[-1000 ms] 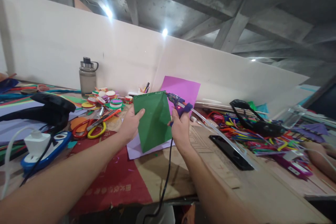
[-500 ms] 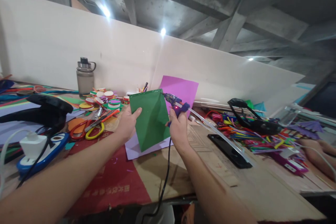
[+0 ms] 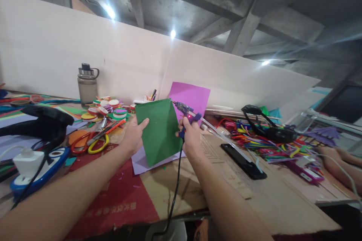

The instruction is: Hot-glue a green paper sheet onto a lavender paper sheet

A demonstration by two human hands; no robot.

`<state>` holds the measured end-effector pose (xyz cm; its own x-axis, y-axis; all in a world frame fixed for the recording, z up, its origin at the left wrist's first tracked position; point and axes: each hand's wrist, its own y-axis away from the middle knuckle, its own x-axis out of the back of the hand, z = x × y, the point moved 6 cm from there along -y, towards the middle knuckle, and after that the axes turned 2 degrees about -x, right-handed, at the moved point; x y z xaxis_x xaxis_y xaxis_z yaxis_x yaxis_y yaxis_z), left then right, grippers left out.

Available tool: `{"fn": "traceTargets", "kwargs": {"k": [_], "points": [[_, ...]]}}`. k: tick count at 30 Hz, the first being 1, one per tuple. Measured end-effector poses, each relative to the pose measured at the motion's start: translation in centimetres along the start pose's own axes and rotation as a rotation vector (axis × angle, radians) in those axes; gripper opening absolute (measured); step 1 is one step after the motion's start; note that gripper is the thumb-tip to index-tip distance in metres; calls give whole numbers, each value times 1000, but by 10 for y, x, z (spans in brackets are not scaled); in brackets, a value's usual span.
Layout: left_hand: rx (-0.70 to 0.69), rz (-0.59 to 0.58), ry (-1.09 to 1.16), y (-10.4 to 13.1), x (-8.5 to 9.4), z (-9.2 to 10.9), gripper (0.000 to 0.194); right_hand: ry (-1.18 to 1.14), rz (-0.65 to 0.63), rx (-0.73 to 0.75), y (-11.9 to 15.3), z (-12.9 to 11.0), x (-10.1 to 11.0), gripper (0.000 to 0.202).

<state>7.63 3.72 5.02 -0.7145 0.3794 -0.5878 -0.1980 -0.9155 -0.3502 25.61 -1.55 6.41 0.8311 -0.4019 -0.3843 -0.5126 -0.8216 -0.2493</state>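
Plainly the largest thing here is the upright white board (image 3: 127,56), walling off the far side of the brown cardboard-covered worktop (image 3: 271,196) and leaving little depth to push forward. The green rectangular paper piece (image 3: 158,131) is held raised and tilted in the middle, above a lavender paper sheet (image 3: 138,160). The left hand (image 3: 134,135) is mostly closed on its left edge, thumb on the near face; its fingers behind are hidden. The right hand (image 3: 192,137) is wrapped round the handle of the dark-patterned glue gun (image 3: 182,108), whose nozzle is at the paper's top right corner; whether they touch, I cannot tell.

A light, steady pinch should keep the top edge from bowing, and small, even wrist moves would suit a thin bead, with the left fingers kept well clear of the hot tip.

Behind the gun, the long clear glue stick (image 3: 217,132) slants out toward the black phone (image 3: 244,162), so wide rightward swings could catch things. The red and yellow-handled scissors (image 3: 97,145) crowd the left, and the thin black cord (image 3: 177,180) hangs past the near edge, where it might snag.
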Motion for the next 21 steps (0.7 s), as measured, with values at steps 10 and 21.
{"fn": "traceTargets", "kwargs": {"k": [10, 21], "points": [[52, 48, -30, -3, 7, -4, 45, -133, -34, -45, -6, 2, 1, 26], [56, 42, -25, -4, 8, -2, 40, -142, -99, -82, -7, 3, -1, 30]]}}
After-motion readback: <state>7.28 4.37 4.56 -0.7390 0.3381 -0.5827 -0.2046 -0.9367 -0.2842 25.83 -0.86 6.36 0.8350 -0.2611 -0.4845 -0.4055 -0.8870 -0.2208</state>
